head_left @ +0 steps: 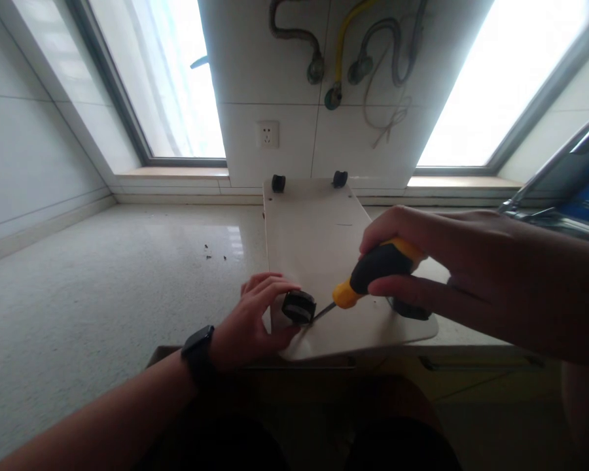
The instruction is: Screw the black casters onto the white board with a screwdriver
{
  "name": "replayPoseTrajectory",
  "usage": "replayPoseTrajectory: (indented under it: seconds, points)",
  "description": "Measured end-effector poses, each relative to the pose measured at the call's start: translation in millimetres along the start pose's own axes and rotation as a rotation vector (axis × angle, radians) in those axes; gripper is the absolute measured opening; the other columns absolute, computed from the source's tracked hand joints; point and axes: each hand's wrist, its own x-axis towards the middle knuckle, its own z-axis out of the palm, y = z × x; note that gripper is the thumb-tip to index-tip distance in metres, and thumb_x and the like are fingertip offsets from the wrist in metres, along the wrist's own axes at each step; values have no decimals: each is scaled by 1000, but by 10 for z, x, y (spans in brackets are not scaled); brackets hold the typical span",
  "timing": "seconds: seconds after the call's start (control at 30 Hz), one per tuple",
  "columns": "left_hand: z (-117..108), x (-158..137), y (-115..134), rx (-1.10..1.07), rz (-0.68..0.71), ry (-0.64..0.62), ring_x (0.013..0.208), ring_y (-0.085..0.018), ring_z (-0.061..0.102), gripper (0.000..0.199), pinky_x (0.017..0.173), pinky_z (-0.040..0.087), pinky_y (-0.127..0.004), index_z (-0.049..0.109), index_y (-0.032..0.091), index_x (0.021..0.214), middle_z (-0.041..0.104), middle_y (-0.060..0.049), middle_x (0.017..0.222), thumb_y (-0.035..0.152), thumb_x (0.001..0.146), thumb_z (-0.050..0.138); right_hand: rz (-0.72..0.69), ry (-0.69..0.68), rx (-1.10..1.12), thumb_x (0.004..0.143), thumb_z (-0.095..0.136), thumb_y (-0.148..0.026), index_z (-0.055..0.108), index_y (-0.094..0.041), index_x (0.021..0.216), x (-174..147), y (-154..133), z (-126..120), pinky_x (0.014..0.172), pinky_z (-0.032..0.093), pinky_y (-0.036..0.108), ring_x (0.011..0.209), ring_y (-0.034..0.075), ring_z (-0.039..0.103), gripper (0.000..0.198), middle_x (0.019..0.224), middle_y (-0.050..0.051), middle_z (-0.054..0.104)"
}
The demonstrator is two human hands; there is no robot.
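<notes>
A white board (319, 248) with rounded corners lies on the countertop, with black caster wheels at its corners. My left hand (260, 314), a dark watch on its wrist, grips the near-left caster wheel (298, 307) between fingers and thumb. In my right hand (422, 255) is a yellow and black screwdriver (380, 268), held by its handle at a slant. Its tip meets the base of that caster; the screw itself is too small to make out. The near-right caster (410, 309) is partly hidden behind my right hand.
Two more casters, the far-left one (278, 183) and the far-right one (340, 178), stand near the wall. Small dark bits (207, 252) lie on the speckled countertop (127, 281). A wall socket (268, 134), hoses and valves (334, 96) are behind. A metal frame (544, 170) stands at right.
</notes>
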Motion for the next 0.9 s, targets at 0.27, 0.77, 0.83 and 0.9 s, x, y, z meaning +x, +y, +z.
replayPoseTrajectory:
  seconds: [0.27, 0.77, 0.83, 0.9]
  points:
    - [45, -9, 7, -75, -38, 8, 117, -29, 59, 47, 105, 42, -49, 60, 28, 121, 67, -7, 121, 28, 79, 82, 7, -25, -14, 92, 52, -62, 60, -26, 97, 37, 17, -10, 44, 39, 31, 48, 16, 55, 37, 69, 1, 66]
    - [72, 3, -17, -118, -40, 32, 115, -28, 60, 48, 105, 45, -48, 62, 26, 121, 68, -8, 119, 24, 77, 82, -197, 149, -147, 98, 51, -61, 56, -24, 80, 47, -111, 66, 41, 30, 28, 44, 12, 49, 41, 57, -2, 57]
    - [80, -2, -17, -140, -45, 32, 116, -29, 60, 50, 105, 46, -47, 63, 26, 122, 68, -9, 120, 21, 76, 82, -168, 237, -252, 98, 50, -61, 53, -24, 76, 45, -171, 96, 39, 23, 29, 38, 13, 44, 43, 49, -3, 50]
    - [89, -5, -14, -146, -45, 34, 118, -29, 59, 52, 105, 46, -47, 63, 27, 123, 68, -9, 121, 19, 75, 81, -157, 288, -327, 97, 50, -58, 48, -25, 73, 43, -217, 119, 39, 20, 29, 35, 13, 40, 42, 45, -4, 46]
